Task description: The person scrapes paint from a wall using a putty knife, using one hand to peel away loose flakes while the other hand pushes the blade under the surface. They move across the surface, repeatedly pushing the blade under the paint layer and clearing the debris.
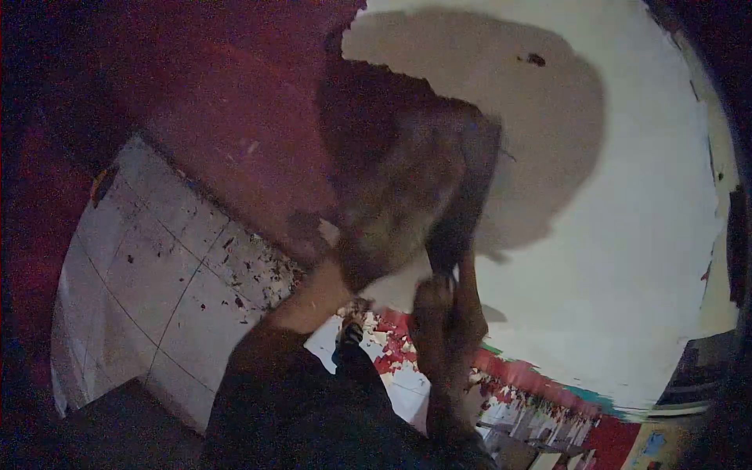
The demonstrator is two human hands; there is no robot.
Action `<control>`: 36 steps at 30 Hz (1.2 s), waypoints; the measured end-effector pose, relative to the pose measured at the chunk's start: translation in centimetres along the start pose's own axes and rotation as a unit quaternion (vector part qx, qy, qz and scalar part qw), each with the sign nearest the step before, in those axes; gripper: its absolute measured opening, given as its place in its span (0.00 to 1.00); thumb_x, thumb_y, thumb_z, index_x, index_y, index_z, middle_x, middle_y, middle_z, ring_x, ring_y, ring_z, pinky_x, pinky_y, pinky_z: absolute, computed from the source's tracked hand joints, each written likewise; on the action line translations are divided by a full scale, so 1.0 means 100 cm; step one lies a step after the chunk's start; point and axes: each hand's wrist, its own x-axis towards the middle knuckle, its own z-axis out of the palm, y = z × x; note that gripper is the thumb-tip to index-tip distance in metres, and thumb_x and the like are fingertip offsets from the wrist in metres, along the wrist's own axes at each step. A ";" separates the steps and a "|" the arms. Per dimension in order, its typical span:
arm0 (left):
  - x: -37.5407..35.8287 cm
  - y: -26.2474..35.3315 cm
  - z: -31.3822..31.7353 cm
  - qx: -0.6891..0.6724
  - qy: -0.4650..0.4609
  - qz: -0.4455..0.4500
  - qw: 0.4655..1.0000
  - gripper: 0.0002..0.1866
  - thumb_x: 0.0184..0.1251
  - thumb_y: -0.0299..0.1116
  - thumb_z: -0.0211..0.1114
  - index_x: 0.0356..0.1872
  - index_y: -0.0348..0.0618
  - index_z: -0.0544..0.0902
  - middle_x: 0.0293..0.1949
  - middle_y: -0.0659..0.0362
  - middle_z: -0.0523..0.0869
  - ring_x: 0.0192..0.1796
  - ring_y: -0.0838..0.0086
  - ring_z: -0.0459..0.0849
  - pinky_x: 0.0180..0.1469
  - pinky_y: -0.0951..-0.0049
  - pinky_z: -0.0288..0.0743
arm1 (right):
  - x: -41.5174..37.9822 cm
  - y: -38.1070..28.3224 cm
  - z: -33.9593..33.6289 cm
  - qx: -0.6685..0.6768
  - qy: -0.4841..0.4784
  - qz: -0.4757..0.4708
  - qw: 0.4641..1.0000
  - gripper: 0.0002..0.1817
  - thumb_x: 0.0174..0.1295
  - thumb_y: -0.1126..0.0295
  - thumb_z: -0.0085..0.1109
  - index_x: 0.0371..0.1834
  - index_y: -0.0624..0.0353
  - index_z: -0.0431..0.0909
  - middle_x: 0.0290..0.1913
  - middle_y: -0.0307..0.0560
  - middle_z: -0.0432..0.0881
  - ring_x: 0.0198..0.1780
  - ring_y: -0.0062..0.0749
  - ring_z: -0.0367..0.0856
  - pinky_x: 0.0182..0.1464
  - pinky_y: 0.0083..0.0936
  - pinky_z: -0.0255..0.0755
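The wall fills the view, with red paint [243, 117] on the left and a bare whitish surface [627, 196] on the right, meeting at a ragged edge. My left hand [356, 258] reaches up from the lower left into shadow. It is smeared by motion, so its fingers cannot be made out. My right hand [435, 305], low in the middle, is closed around the lower end of a dark, long, flat thing [474, 188] that stands upright against the wall. A blurred brown shape between them merges with the shadow.
Pale floor tiles [149, 266] lie at the left, with flakes [266, 274] scattered along the wall's foot. A foot [350, 333] shows below my hands, near more red and white flakes [392, 345]. A rounded shadow [540, 133] falls on the wall. Red skirting [533, 376] runs along the lower right.
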 end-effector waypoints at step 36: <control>-0.016 0.023 0.010 0.861 -0.155 0.484 -0.030 0.19 0.60 0.31 0.55 0.54 0.45 0.75 0.59 0.56 0.71 0.65 0.64 0.64 0.65 0.61 0.63 | 0.005 0.015 0.012 0.273 0.023 0.156 0.949 0.32 0.65 0.58 0.45 0.67 0.62 0.48 0.22 0.39 0.70 0.12 0.17 0.63 0.12 0.15 0.60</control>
